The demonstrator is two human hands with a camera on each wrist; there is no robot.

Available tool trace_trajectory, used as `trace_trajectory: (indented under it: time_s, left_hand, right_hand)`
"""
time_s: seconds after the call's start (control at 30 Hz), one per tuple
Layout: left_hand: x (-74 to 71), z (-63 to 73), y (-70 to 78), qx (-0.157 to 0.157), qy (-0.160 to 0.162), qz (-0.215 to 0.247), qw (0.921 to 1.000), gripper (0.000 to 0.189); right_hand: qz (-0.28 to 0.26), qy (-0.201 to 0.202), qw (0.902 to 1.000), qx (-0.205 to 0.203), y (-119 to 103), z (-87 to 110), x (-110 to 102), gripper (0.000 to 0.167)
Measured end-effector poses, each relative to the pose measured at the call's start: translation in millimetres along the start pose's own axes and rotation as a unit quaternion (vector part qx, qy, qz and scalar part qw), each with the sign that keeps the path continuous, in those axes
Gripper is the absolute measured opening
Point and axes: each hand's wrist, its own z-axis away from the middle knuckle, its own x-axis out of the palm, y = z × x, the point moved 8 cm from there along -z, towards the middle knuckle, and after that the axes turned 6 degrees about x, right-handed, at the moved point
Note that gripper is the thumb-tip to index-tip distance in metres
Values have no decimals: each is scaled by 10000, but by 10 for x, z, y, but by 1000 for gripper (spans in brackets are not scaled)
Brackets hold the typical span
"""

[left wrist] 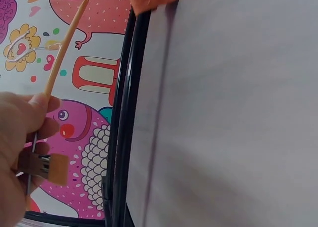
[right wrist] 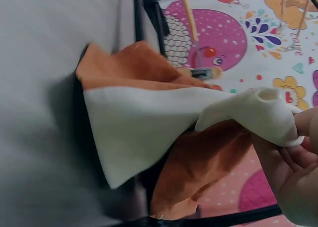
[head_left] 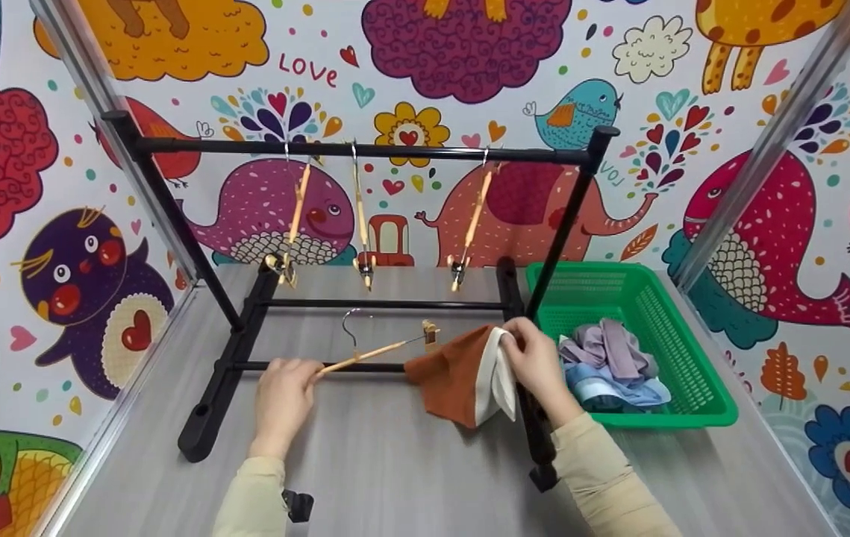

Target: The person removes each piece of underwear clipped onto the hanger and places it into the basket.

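My left hand (head_left: 286,399) grips one end of a wooden clip hanger (head_left: 365,357), its metal hook pointing up. In the left wrist view, a clip (left wrist: 47,167) on the hanger sits by the curled fingers. My right hand (head_left: 536,362) pinches the white edge of a rust-brown and white cloth garment (head_left: 451,369). The garment hangs down from those fingers, its left part close to the hanger's far clip (head_left: 430,333). In the right wrist view, the white band (right wrist: 134,122) is folded over near the fingertips.
A black rack (head_left: 395,151) stands ahead, with several similar hangers (head_left: 362,216) on its top bar. Right of it, a green basket (head_left: 693,418) holds crumpled mauve and blue clothes (head_left: 611,365). A small black object (head_left: 298,506) lies by the left sleeve.
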Motion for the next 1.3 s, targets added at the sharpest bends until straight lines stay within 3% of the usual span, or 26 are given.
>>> trace_trajectory:
  time_s: [0.17, 0.4, 0.6, 0.97, 1.2, 1.3]
  left_hand:
    - [-39, -4, -14, 134, 169, -53, 9998, 10]
    - [-99, -10, -57, -20, 116, 6, 9999, 11]
    - [-164, 5, -102, -25, 193, -84, 9998, 11]
    - [-297, -12, -213, -119, 125, -245, 9996, 10]
    - [-413, -46, -297, -62, 278, -347, 9990, 12]
    - [-477, -47, -332, -115, 320, -351, 9988, 13]
  right_hand:
    - [-175, 334, 9993, 72, -46, -113, -256, 6]
    - [-606, 567, 9963, 209, -104, -225, -628, 7]
    - [-539, 903, 9937, 395, -108, -283, -962, 10]
    - [-1023, 1350, 9802, 1025, 14, -360, -1595, 19]
    - [-714, 1710, 9757, 1170, 174, -374, -1962, 18]
    - [-666, 1690, 9737, 1376, 275, -380, -2033, 16]
